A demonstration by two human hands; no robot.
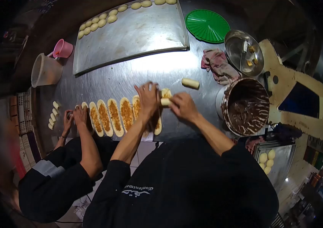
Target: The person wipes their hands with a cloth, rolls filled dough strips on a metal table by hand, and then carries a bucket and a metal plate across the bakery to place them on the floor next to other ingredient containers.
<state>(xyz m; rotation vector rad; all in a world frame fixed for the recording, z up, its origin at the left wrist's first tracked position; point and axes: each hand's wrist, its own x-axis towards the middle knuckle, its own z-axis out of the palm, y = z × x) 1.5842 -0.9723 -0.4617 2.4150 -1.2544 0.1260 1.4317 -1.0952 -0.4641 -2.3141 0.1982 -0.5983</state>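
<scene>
A partly rolled strip of dough (165,102) with brown filling lies between my two hands on the metal table. My right hand (184,106) has its fingertips closed on the right end of the roll. At its left end, my left hand (149,99) touches the dough with fingers spread. Left of and beneath my left arm lies a row of flat oval dough pieces (113,112) topped with brown filling. A finished dough roll (190,83) rests beyond my right hand.
A co-worker's hands (80,114) work at the row's left end, near several small rolls (51,121). Dough balls (101,23) sit on a large tray (131,49). Right stand a chocolate-smeared pot (224,104), cloth (219,66), metal bowl (258,64) and green lid (208,26); left, a plastic tub (47,71).
</scene>
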